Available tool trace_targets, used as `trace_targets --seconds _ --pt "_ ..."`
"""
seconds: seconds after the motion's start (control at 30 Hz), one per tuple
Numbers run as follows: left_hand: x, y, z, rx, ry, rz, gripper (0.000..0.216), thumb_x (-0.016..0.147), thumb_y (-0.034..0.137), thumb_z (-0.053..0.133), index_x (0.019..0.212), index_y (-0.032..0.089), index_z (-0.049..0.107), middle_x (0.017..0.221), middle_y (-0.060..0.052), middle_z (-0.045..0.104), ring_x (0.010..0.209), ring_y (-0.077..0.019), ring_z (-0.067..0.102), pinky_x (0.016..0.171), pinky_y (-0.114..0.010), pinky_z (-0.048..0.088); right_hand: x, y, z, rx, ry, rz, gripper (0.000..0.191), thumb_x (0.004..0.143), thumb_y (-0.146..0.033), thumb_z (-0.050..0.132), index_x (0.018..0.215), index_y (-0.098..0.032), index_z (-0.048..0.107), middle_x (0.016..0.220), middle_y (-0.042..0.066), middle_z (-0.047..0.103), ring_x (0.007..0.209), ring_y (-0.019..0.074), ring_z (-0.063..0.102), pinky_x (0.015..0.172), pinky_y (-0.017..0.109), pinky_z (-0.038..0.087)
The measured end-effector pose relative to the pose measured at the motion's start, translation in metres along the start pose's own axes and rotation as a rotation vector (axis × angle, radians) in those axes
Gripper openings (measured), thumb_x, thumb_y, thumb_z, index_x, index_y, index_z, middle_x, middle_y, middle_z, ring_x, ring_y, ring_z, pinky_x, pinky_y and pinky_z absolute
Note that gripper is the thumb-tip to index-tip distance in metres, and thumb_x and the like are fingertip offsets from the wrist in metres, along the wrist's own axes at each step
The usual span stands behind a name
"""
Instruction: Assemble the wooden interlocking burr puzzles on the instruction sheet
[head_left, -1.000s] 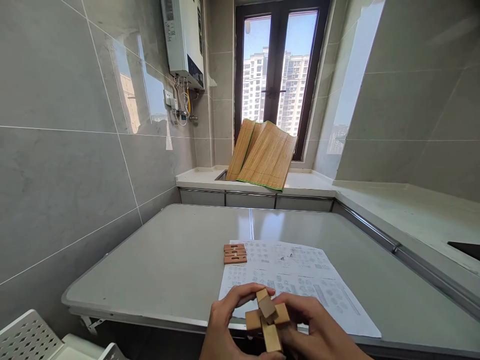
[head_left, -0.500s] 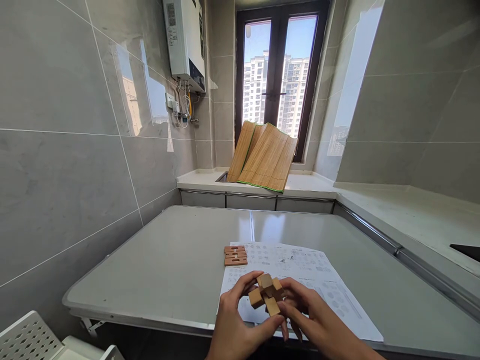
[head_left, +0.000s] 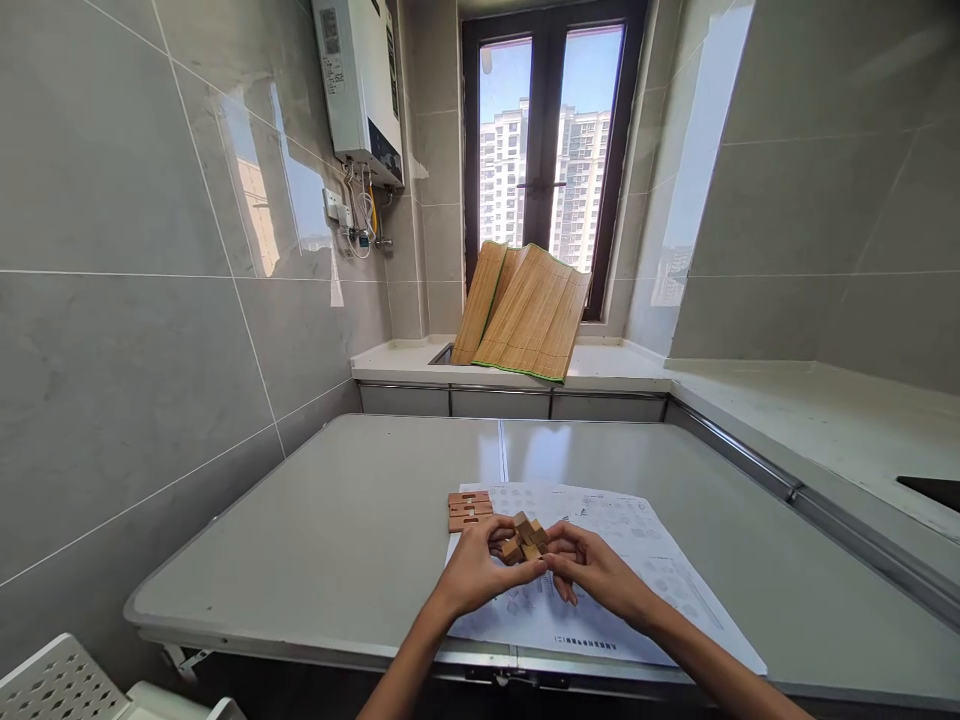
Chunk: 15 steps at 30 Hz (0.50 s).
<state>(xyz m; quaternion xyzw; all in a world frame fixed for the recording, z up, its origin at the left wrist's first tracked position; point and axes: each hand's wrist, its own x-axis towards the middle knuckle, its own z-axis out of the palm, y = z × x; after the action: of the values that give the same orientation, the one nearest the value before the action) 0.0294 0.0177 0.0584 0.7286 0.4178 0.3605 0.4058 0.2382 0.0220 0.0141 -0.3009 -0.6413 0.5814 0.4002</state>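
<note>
Between my two hands is a wooden interlocking puzzle [head_left: 524, 540], made of several light-brown blocks crossing each other. My left hand [head_left: 484, 562] grips it from the left, thumb along the lower edge and fingers behind. On the other side, my right hand [head_left: 589, 565] pinches its right edge with thumb and fingertips. The puzzle is held above a printed instruction sheet [head_left: 645, 600] spread on the table. Just beyond my left hand lie several flat reddish-brown wooden pieces [head_left: 469, 508] with slots, side by side at the sheet's upper left corner.
A grey-white folding table [head_left: 315, 540] with a centre seam carries everything. Behind it runs a white counter [head_left: 405, 358] with a bamboo mat [head_left: 529, 310] leaning by the window. A white perforated plastic chair [head_left: 60, 685] stands at the lower left.
Both hands have moved forward, away from me, carrying the puzzle farther over the sheet. More of my forearms and the sheet's lower edge now show. The flat wooden pieces have stayed put.
</note>
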Motion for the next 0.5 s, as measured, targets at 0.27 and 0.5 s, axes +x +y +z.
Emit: trace_targets --seconds 0.27,0.5 --pt "0.007 -0.014 -0.001 0.315 -0.023 0.005 0.036 0.07 0.045 0.077 0.093 0.018 0.07 0.081 0.001 0.07 0.073 -0.0175 0.063 0.062 -0.025 0.046 0.009 0.001 -0.004 0.019 0.047 0.071 0.051 0.079 -0.062 0.072 0.102 -0.018 0.06 0.072 -0.003 0.062 0.055 0.0109 0.054 0.055 0.026 0.044" --pt "0.0 -0.037 0.0 0.578 0.153 0.13 0.043 0.066 0.038 0.079 0.106 0.025 0.07 0.107 -0.007 0.069 0.109 -0.0307 0.059 0.092 -0.041 0.05 0.01 0.001 -0.004 -0.019 0.142 0.095 0.056 0.079 -0.066 0.069 0.106 -0.018 0.061 0.085 0.001 0.066 0.058 0.011 0.053 0.055 0.026 0.041"
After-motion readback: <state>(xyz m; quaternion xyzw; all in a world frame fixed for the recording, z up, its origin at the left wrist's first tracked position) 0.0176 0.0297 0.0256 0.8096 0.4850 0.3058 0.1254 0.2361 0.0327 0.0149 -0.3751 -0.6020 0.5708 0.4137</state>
